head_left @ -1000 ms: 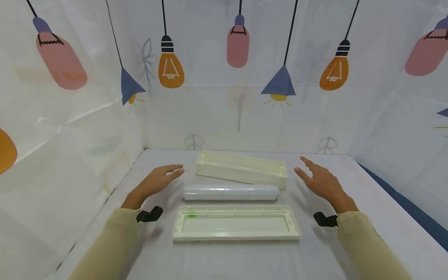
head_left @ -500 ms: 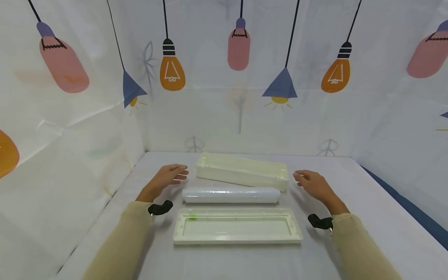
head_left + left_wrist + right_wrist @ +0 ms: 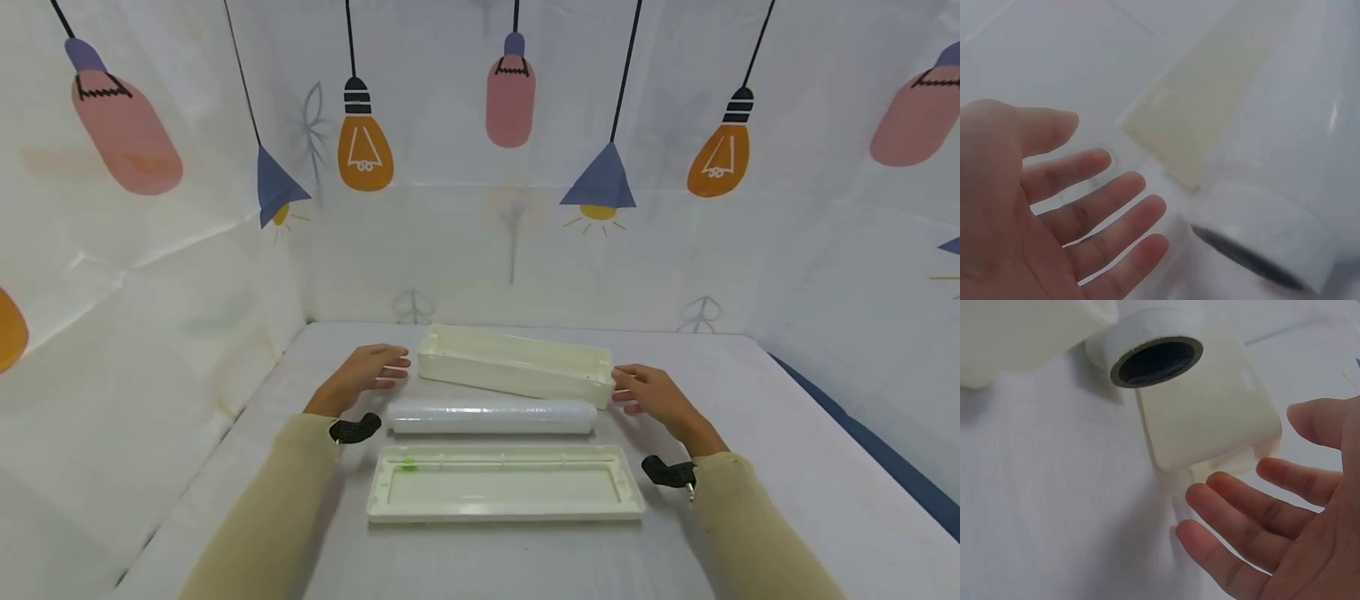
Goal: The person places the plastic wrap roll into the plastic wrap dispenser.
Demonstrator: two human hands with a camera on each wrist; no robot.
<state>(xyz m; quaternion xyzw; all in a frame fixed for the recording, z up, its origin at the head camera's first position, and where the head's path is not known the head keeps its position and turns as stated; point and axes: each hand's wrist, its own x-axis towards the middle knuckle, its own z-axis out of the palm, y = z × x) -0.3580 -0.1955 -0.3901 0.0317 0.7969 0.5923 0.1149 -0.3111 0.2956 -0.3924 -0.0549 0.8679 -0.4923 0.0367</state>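
Note:
A long cream plastic box (image 3: 513,379) with an open top lies slightly askew at the back of the table. In front of it is a roll of cling film (image 3: 491,417), its dark hollow core end showing in the right wrist view. Nearest to me sits the cream lid (image 3: 506,492), inner side up, with a small green piece at its left. My left hand (image 3: 363,371) hovers left of the box, fingers spread and apart from it. At the box's right end is my right hand (image 3: 656,396), fingers loosely bent; whether the fingertips touch the box I cannot tell.
The white-covered table (image 3: 480,562) meets a white cloth wall (image 3: 450,250) printed with lamps behind, and another on the left. A dark blue strip (image 3: 862,425) runs along the right edge. Each wrist carries a black camera mount (image 3: 356,428).
Both hands have come inward toward the ends of the box, the right one now right beside it. The box, roll and lid stay where they were.

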